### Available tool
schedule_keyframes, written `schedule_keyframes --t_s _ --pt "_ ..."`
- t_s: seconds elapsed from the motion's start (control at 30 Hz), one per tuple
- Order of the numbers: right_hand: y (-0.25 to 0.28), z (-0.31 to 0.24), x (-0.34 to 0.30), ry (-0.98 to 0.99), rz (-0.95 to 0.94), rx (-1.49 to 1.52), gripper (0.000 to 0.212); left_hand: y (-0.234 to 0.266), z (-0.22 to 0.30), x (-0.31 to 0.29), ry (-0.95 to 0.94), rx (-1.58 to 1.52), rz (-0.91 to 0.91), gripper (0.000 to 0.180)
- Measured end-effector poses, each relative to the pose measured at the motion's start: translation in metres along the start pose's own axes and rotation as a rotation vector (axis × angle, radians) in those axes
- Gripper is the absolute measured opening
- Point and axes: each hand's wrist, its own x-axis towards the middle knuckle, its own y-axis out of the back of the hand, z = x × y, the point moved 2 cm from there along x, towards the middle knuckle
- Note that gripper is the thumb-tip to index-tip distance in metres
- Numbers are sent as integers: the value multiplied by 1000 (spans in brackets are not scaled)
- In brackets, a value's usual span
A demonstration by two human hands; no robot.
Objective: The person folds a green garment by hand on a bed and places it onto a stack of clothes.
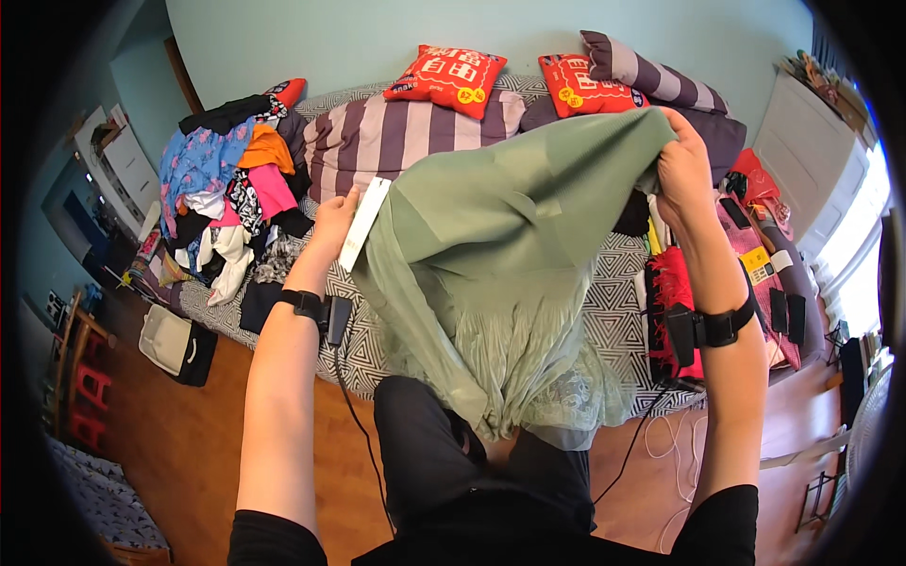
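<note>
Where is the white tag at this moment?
In the head view, left of centre: the white tag is just beside the left hand, at the left edge of the green garment.

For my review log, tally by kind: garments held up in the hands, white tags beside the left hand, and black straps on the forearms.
Green garment: 1
White tag beside the left hand: 1
Black forearm straps: 2
Total: 4
</note>
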Motion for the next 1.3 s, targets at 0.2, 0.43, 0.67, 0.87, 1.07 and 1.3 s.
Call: schedule_keyframes --t_s 0.2,0.43,0.67,0.87,1.07,1.3 --pt "-46 -3 11 -107 -181 215 22 -15 57 -27 -541 184 286 37" --pt "-78 -1 12 -304 -436 316 15 -138 182 -127 -760 -387 -412 36" --pt "-52 -46 18 -330 -544 78 20 -135 177 -90 -445 -110 -861 20" --pt "-55 -58 28 -377 -608 347 23 -156 178 -128 -676 -389 -810 76" --pt "-33 -71 29 -390 -363 130 24 -153 166 -123 -300 -104 -844 26" --pt "16 -58 71 78 -116 -492 28 -25 286 -15 -1147 761 414 21"
